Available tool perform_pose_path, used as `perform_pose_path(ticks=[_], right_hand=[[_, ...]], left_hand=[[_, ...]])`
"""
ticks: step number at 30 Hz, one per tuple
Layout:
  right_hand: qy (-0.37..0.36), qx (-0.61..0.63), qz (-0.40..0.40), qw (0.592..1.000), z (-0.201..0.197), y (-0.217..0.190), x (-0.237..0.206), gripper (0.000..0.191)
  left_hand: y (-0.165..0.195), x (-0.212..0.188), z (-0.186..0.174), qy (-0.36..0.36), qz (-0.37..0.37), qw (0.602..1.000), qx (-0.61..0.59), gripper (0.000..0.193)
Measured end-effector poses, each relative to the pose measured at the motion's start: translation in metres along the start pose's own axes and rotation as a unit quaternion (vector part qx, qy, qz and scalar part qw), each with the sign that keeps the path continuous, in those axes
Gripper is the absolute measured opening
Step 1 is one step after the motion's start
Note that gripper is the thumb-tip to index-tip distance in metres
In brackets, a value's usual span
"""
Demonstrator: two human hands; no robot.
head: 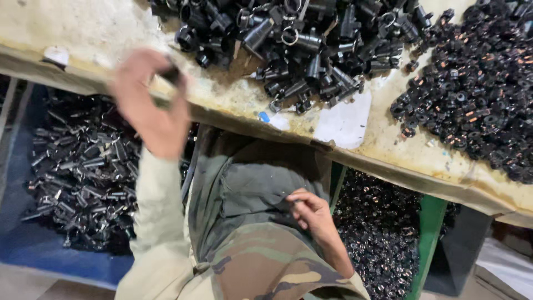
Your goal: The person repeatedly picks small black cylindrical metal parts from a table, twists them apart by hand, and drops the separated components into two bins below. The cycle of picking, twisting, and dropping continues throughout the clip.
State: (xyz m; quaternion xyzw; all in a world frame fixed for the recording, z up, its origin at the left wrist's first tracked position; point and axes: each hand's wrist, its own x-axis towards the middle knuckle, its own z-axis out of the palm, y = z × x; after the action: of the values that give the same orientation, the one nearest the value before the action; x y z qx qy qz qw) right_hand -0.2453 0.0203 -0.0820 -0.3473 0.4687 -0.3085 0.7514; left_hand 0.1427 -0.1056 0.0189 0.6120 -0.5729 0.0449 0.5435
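My left hand (pixel 149 105) is raised at the near edge of the workbench (pixel 355 145), blurred, with its fingers closed on a small black part (pixel 171 75). My right hand (pixel 312 214) rests low on my lap against a grey-green jacket (pixel 255 183), fingers curled; something small and thin may be pinched in them, but I cannot tell. A heap of black tubular parts with metal rings (pixel 300 44) lies on the bench just beyond my left hand. A second heap of small black and copper ring-shaped parts (pixel 477 83) lies at the right.
A blue bin (pixel 22 250) of black tubular pieces (pixel 83 172) sits below the bench at left. Another mass of small dark parts (pixel 383 228) lies under the bench at right, beside a green frame leg (pixel 427 239). White paper (pixel 344 122) lies on the bench edge.
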Motion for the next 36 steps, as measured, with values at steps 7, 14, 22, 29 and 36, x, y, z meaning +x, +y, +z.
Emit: perform_pose_path(ticks=[7, 14, 22, 29, 36], right_hand=[[-0.035, -0.299, -0.186, 0.935, 0.012, -0.079, 0.032, 0.008], [0.396, -0.259, -0.372, 0.799, -0.036, -0.231, 0.041, 0.049], [-0.006, -0.079, -0.087, 0.993, -0.008, -0.089, 0.005, 0.015], [-0.022, 0.001, -0.018, 1.0, -0.001, 0.005, 0.02, 0.034], [-0.084, 0.091, 0.007, 0.992, -0.001, -0.012, 0.019, 0.038]], left_hand=[[0.091, -0.062, 0.018, -0.377, -0.019, 0.873, -0.308, 0.053], [0.023, 0.005, 0.034, -0.151, 0.08, 0.98, -0.102, 0.04], [-0.023, 0.057, 0.114, -0.111, -0.01, 0.994, -0.009, 0.045], [0.025, 0.008, 0.135, -0.087, -0.034, 0.996, -0.004, 0.041], [0.059, 0.016, 0.093, -0.056, 0.018, 0.992, -0.108, 0.029]])
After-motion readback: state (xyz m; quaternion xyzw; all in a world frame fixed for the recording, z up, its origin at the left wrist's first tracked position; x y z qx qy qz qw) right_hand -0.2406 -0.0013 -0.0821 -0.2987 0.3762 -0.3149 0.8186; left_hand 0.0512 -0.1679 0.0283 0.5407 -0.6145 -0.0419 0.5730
